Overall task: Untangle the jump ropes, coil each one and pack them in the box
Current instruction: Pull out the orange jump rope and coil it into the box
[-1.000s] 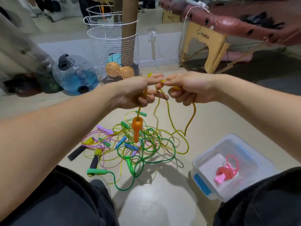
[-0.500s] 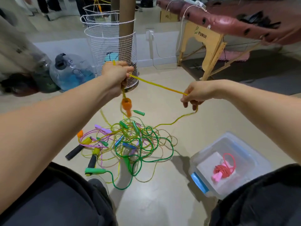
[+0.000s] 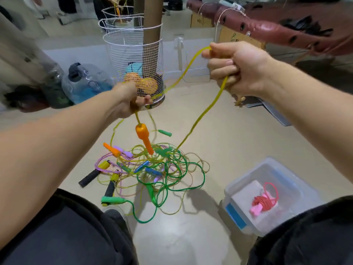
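Both grips hold yellow rope (image 3: 200,115); orange handle (image 3: 144,136) dangles.

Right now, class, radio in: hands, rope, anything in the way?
Left hand and right hand both grip the yellow rope. Orange handle dangles. Far end buried in the tangle. Box holds one coiled rope.

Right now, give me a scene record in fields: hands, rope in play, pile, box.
left hand: left hand grips the yellow rope, held over the pile
right hand: right hand grips the same rope, raised higher
dangling: orange handle hangs below the left grip
pile: tangled ropes on the floor, green, yellow, purple; several handles mixed in
box: clear box, open, holds one coiled red rope with pink handles
packed count: one visible
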